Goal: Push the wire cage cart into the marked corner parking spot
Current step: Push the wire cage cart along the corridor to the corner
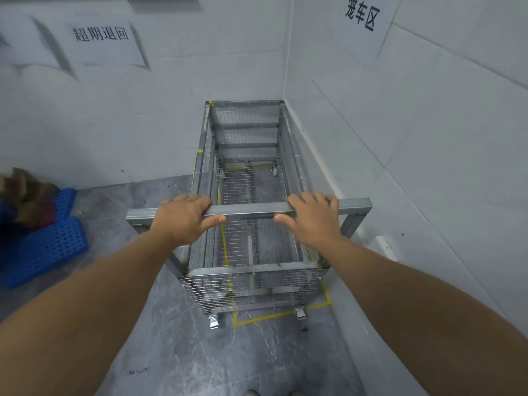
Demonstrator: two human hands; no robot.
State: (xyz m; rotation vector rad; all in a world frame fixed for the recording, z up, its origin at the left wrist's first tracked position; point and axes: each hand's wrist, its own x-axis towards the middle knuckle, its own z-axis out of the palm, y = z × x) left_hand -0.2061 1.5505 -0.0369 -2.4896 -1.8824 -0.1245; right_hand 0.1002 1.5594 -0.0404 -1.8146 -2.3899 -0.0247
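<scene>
Yellow tape outlines the parking spot on the grey floor, and the wire cage cart already stands deep in the corner, its far end up against the back wall and its right side close along the side wall under the cage-cart sign. We judge the job nearly finished: the near left castor sits just outside the tape's left edge, so a small sideways nudge to the right may remain. Our left hand and right hand are both closed around the cart's handle bar, fingers over the top, thumbs beneath, arms stretched almost straight forward.
</scene>
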